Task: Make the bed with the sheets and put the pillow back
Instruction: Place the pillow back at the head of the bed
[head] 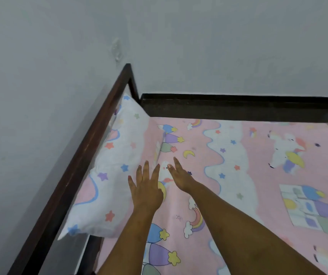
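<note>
Your left hand (146, 188) and right hand (179, 178) were flat, fingers straight and spread, gripping nothing, over the sheet (228, 155) just beside the pillow (117, 165). The sheet lay spread; the pillow rested along the bed frame (75, 161). Little seemed left besides smoothing.

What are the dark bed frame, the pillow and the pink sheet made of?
The bed frame looks like wood, dark brown and slightly glossy: its rail is hard-edged with a faint shine. The pillow seems soft stuffing inside thin printed cloth; it bulges and creases. The sheet looks like matte printed fabric, maybe cotton; it wrinkles without shining.
</note>
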`<action>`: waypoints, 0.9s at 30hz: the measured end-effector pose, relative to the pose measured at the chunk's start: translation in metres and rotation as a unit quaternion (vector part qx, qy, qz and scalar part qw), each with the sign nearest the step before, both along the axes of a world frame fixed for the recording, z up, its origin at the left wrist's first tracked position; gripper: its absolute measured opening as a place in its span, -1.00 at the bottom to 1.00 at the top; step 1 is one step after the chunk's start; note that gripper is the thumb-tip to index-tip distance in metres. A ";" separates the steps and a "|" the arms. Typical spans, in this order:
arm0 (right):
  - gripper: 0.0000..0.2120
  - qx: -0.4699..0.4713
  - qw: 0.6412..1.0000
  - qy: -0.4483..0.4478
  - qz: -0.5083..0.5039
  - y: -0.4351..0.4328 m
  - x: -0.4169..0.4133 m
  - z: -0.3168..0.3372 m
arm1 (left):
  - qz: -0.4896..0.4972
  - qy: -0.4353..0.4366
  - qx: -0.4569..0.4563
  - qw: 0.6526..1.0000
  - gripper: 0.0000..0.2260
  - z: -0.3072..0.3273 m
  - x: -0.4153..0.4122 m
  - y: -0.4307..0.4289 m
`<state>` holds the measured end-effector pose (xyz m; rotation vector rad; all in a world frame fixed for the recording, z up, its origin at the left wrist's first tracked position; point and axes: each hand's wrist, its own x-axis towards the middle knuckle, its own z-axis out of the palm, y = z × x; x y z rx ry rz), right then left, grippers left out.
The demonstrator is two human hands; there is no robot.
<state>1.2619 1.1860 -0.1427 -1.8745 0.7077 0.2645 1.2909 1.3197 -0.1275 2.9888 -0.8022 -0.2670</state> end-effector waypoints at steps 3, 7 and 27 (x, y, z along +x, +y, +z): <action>-0.44 -0.036 0.999 0.015 -0.030 -0.009 -0.036 -0.004 | -0.059 0.007 0.011 0.998 -0.35 -0.006 -0.014 -0.005; -0.41 -0.046 0.996 0.061 -0.050 0.002 -0.084 -0.018 | -0.114 0.034 0.036 0.992 -0.34 -0.017 -0.042 0.003; -0.39 -0.068 0.982 0.115 -0.134 -0.032 -0.272 -0.013 | -0.305 0.055 0.107 0.945 -0.37 -0.035 -0.173 -0.059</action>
